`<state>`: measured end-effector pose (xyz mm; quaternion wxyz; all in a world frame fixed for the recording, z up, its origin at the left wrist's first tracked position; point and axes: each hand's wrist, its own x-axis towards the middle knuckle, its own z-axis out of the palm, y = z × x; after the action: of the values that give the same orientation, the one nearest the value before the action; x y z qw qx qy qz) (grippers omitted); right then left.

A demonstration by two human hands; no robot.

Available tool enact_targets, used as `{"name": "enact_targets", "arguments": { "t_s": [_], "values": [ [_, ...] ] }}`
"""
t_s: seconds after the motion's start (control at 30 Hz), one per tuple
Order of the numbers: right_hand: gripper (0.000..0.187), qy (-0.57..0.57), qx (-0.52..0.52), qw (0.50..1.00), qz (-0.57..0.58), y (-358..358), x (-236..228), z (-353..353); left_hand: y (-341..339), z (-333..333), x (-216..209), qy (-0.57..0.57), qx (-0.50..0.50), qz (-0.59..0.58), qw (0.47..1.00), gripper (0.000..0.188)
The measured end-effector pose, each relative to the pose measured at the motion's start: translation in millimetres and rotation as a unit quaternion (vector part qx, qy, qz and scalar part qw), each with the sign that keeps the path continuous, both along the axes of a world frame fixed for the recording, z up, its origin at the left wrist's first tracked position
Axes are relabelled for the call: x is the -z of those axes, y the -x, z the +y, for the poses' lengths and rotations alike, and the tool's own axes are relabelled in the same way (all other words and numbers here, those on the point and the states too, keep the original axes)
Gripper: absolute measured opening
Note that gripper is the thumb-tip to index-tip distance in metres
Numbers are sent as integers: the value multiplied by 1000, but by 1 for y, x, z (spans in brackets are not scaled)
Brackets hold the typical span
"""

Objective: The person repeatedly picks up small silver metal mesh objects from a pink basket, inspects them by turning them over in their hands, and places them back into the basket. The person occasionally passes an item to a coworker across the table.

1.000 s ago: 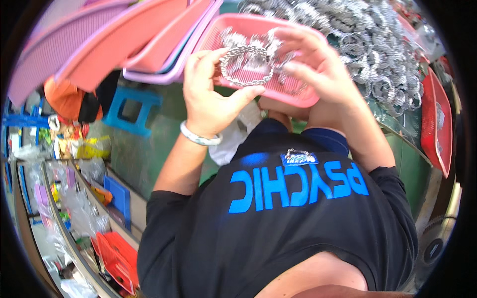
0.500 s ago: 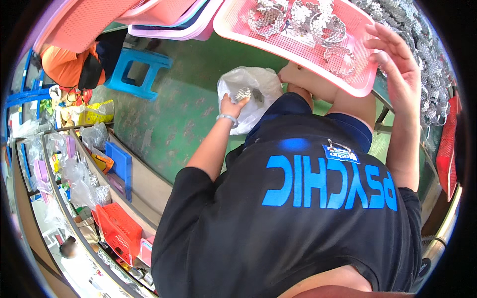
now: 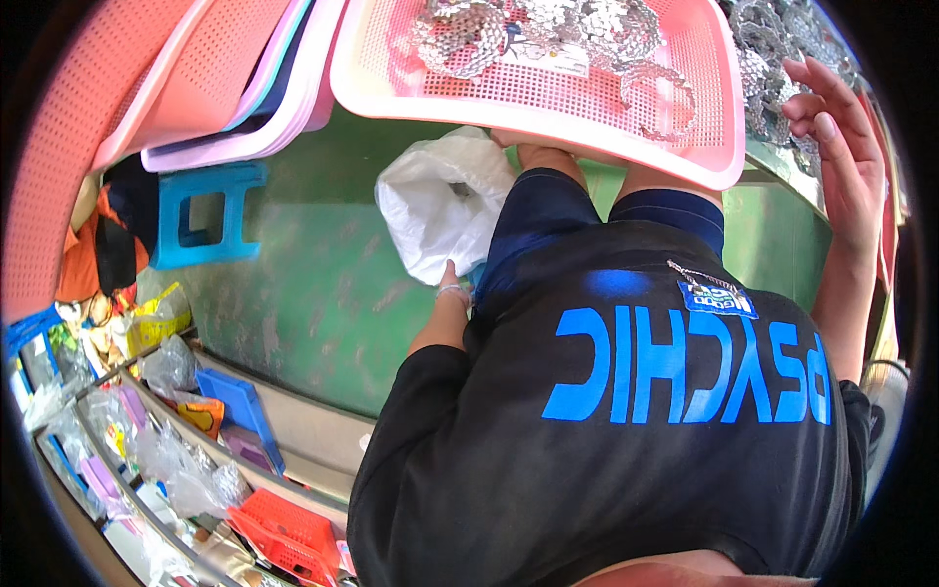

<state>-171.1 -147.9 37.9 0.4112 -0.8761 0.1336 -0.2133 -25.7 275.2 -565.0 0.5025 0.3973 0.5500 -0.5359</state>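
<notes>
My left hand (image 3: 452, 284) is low beside the near edge of a white plastic bag (image 3: 416, 210). Only its thumb shows clearly; the other fingers are hidden. A small greyish piece shows inside the bag's mouth. My right hand (image 3: 843, 147) is raised at the right with fingers apart and loosely bent, nothing seen in it. It is in front of a heap of silver, scaly bands (image 3: 768, 59). Left of that hand, a pink perforated basket (image 3: 719, 127) sits above my knees. Several coiled silver bands (image 3: 460, 44) lie in it.
Stacked pink and lilac baskets (image 3: 186, 78) stand at the upper left, above a blue stool (image 3: 181, 220). Lower left, a divided shelf holds plastic bags, a blue bin (image 3: 240, 401) and a red basket (image 3: 289, 533). A person in orange (image 3: 83, 264) is at the far left.
My left hand has moved from the bag's mouth, where it held a silver coil, to the bag's near side; no coil shows in it now. The whole view has shifted.
</notes>
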Motion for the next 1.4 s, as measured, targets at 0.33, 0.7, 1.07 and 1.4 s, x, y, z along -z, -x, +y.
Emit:
{"name": "enact_targets", "arguments": {
  "t_s": [0.33, 0.7, 1.07, 1.4],
  "values": [
    [38, 147, 4, 982, 123, -5, -16, 9, -28, -55, -80, -10, 192, -150, 970, 73],
    [34, 160, 14, 981, 106, 4, -23, 15, -40, -70, -50, -134, -95, -127, 978, 40],
    [27, 39, 20, 999, -29, -15, -3, 34, -87, -66, -212, -157, 165, -726, 649, 9],
    [22, 49, 42, 996, -66, -15, 11, -15, -66, -58, -131, -106, 293, -495, 811, 42]
  ]
}}
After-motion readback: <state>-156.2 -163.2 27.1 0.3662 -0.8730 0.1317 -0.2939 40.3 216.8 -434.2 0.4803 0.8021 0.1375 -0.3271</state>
